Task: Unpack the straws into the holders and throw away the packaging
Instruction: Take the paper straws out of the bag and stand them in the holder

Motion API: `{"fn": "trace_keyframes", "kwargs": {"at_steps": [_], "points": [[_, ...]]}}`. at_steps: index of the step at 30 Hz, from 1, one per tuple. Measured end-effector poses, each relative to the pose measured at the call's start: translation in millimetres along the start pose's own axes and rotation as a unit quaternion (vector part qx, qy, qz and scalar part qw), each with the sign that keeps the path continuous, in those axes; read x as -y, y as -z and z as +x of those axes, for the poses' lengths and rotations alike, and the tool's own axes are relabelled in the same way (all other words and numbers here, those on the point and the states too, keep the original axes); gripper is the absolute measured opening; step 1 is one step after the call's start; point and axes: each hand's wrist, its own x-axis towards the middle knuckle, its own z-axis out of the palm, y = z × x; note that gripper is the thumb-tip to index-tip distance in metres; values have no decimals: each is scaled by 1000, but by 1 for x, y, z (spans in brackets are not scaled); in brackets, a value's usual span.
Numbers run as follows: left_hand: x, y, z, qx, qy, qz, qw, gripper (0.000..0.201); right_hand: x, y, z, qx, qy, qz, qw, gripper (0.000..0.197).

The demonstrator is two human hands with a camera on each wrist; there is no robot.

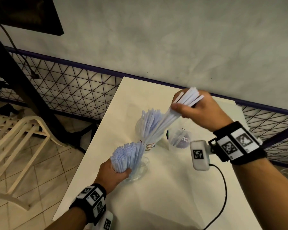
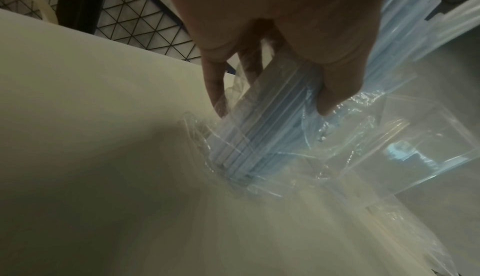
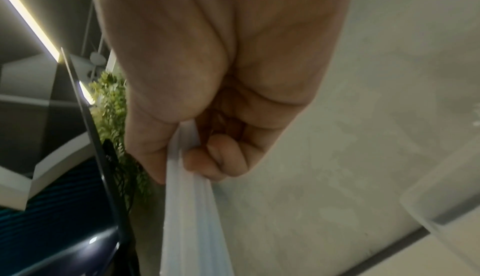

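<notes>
1. Straws: a handful [image 1: 166, 118] slants in the air over the table [image 1: 173, 188], gripped by the right hand [image 1: 198, 110], whose fingers and thumb curl round it, lower ends near the holders.
2. Remaining bundle [image 1: 126, 156] stands in its clear packaging [image 2: 363, 140], which is crumpled against the tabletop; the left hand [image 1: 113, 173] grips straws and film together.
3. Holders: one clear cup [image 1: 140, 128] already carries straws, a second cup [image 1: 179, 138] just beside it holds few.
4. Step, as I judge it: moving handfuls from pack to cups, roughly midway.
5. Next: lower the handful upright into a cup, likely the emptier, without tipping either.
</notes>
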Motion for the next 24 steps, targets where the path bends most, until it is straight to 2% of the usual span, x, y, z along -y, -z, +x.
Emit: {"fn": "trace_keyframes", "kwargs": {"at_steps": [4, 10, 13, 15, 17, 18, 21, 24], "points": [[-1, 0, -1, 3, -3, -4, 1000, 45, -8, 8, 16, -82, -5, -1, 997, 7], [2, 0, 0, 3, -1, -15, 1000, 51, -55, -37, 24, -43, -88, -93, 991, 14], [3, 0, 1, 4, 2, -21, 1000, 52, -67, -54, 22, -41, -127, -107, 985, 35], [4, -1, 1, 5, 3, -18, 1000, 51, -69, -58, 24, -80, -137, -115, 981, 58], [4, -1, 1, 6, 2, -10, 1000, 49, -68, -62, 23, -117, -116, -117, 979, 72], [4, -1, 1, 7, 2, -8, 1000, 49, -67, -66, 22, -123, -93, -120, 981, 73], [4, -1, 2, 8, 0, -3, 1000, 49, -68, -82, 18, -61, -13, -213, 975, 65], [4, -1, 2, 6, -2, 1, 1000, 48, -75, -99, 12, 37, -6, -288, 957, 71]]}}
